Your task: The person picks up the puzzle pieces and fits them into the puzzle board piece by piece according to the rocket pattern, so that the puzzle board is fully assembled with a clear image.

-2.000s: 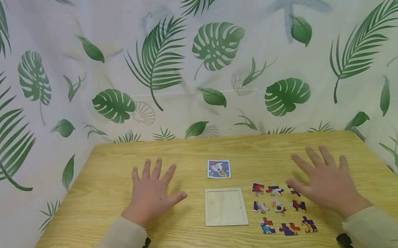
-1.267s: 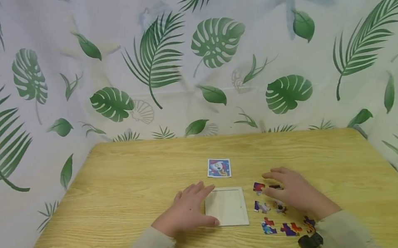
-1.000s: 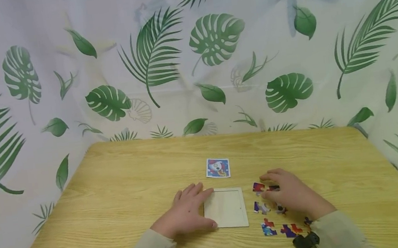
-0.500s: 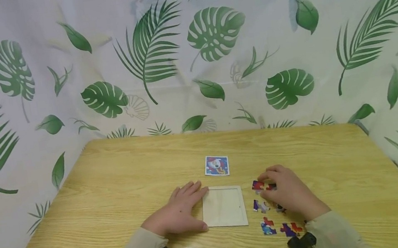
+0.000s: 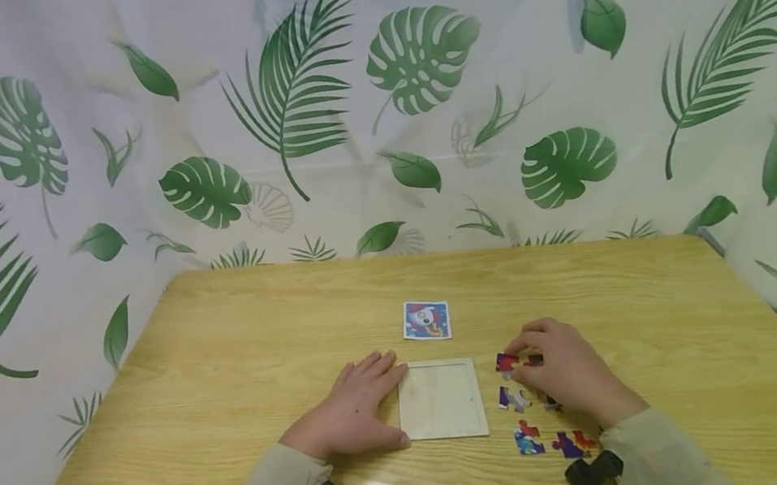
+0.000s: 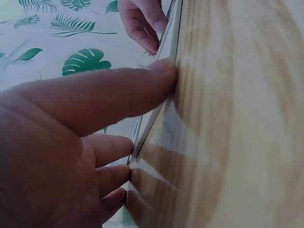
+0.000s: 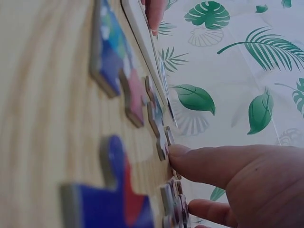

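Observation:
A square wooden puzzle tray (image 5: 439, 401) lies in the middle of the table. My left hand (image 5: 352, 411) rests at its left side, thumb at the near corner and index finger at the far one, fingers spread. In the left wrist view the thumb (image 6: 142, 88) presses down beside the tray's edge. To the tray's right, my right hand (image 5: 566, 362) pinches a red and purple puzzle piece (image 5: 505, 362) at the top left of the loose pieces. The right wrist view shows the thumb (image 7: 204, 161) low at the pieces. Several pieces are partly hidden under this hand.
A small picture card (image 5: 426, 320) showing a rocket lies beyond the tray. Nearer me are a grey and purple piece (image 5: 514, 399), a blue and red piece (image 5: 528, 439) and a purple and orange piece (image 5: 572, 443). A leaf-patterned curtain (image 5: 349, 223) stands behind the table.
Both hands, first spread wide apart, have come inward: the left to the tray's left edge, the right over the puzzle pieces. In the last half second they barely move; the view tilts slightly down.

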A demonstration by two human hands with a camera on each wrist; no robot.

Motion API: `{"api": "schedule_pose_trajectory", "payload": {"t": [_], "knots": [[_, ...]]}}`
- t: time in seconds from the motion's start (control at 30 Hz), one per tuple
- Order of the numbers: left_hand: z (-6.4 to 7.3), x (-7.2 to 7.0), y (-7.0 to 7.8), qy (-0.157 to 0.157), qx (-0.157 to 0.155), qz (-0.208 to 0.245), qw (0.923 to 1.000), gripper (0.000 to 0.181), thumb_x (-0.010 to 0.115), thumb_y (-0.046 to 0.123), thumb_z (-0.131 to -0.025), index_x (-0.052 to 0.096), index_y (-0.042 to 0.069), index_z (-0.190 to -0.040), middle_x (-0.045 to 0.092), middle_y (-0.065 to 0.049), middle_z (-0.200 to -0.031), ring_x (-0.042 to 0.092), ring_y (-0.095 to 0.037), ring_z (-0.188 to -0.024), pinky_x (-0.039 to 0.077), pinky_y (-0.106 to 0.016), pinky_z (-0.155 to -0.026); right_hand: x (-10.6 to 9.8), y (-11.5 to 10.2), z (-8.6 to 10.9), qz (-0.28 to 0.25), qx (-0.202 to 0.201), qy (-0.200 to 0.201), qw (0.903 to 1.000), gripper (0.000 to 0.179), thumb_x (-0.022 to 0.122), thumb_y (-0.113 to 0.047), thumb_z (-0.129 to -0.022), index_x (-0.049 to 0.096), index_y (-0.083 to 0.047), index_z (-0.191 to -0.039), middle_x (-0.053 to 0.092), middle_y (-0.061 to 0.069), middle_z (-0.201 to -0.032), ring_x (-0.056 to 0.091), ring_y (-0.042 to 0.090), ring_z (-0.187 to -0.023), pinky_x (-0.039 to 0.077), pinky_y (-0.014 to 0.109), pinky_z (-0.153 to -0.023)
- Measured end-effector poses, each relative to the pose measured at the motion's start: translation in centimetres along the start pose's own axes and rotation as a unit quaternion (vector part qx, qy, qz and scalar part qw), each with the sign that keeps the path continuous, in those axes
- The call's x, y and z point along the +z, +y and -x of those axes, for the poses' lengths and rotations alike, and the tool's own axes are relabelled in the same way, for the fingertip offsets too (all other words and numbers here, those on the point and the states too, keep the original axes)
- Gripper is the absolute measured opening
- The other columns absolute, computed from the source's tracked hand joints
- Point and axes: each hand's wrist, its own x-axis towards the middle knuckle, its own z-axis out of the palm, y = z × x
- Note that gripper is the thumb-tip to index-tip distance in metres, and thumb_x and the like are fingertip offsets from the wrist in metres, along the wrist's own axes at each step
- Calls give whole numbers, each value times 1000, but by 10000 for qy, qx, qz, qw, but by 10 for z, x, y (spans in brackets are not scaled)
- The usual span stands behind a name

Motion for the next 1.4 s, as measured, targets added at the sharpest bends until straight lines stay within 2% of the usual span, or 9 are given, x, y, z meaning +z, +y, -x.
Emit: {"api": "schedule_pose_trajectory", "payload": {"t": [0.23, 0.4, 0.57, 0.63, 0.77, 0.97, 1.1, 1.27, 1.4], "knots": [[0, -6, 6, 41, 90, -335, 9994, 93, 74, 44, -83, 33, 12, -160, 17, -10, -168, 10, -31, -154, 7, -55, -121, -1, -2, -2, 194, -234, 148, 9994, 23, 75, -20, -90, 75, -10, -111, 58, 21, -133, 51, 47, -122, 39, 65, -102], [2, -2, 5, 40, -2, -223, 9997, 92, 74, 43, -83, 34, 14, -159, 17, -10, -168, 8, -32, -154, 5, -59, -120, 3, -1, -3, 257, -313, 120, 9991, 21, 74, -18, -90, 75, -9, -109, 61, 17, -128, 54, 43, -119, 42, 62, -101], [3, 0, 4, 104, -46, -196, 9997, 91, 75, 47, -83, 35, 16, -159, 17, -9, -168, 8, -32, -154, 2, -65, -117, 5, -1, -4, 294, -447, 79, 9985, 17, 74, -19, -91, 75, -12, -106, 63, 8, -114, 59, 28, -100, 50, 50, -87], [3, -1, 4, 135, -35, -221, 9997, 91, 74, 47, -83, 35, 16, -159, 18, -8, -168, 9, -32, -154, 2, -65, -117, 5, -1, -5, 374, -551, 105, 9977, 16, 74, -20, -90, 75, -13, -105, 64, 3, -107, 57, 22, -92, 49, 45, -81], [3, -2, 5, 122, -29, -214, 9997, 91, 74, 47, -83, 35, 17, -159, 18, -7, -168, 8, -31, -154, 2, -64, -117, 4, -2, -6, 540, -688, 172, 9960, 17, 74, -21, -89, 76, -12, -104, 64, -1, -100, 54, 18, -86, 46, 42, -77], [3, -1, 4, 69, -51, -137, 9999, 93, 76, 47, -83, 33, 15, -160, 19, -7, -168, 9, -31, -154, 2, -64, -118, 5, -5, -4, 302, -646, 135, 9974, 20, 73, -22, -89, 77, -12, -106, 67, -1, -101, 57, 20, -92, 48, 43, -80], [3, 0, 3, 107, -89, -116, 9998, 96, 77, 47, -83, 31, 13, -160, 20, -7, -167, 10, -30, -154, 3, -63, -118, 6, -10, -5, -78, -570, 62, 9983, 19, 74, -24, -91, 77, -14, -107, 66, -3, -103, 58, 26, -103, 48, 49, -90], [2, -1, 3, 94, -97, -132, 9998, 96, 77, 46, -83, 32, 13, -160, 20, -7, -167, 10, -30, -154, 4, -63, -118, 14, -28, -9, -363, -591, -151, 9975, 15, 74, -25, -91, 76, -18, -105, 64, -5, -103, 56, 28, -112, 43, 54, -101], [2, -2, 4, 61, -95, -171, 9998, 95, 78, 47, -83, 33, 13, -160, 20, -8, -167, 10, -31, -154, 4, -64, -118, 24, -47, -15, -381, -687, -115, 9968, 11, 75, -24, -88, 75, -22, -99, 63, -7, -104, 55, 27, -113, 42, 53, -103]]}}
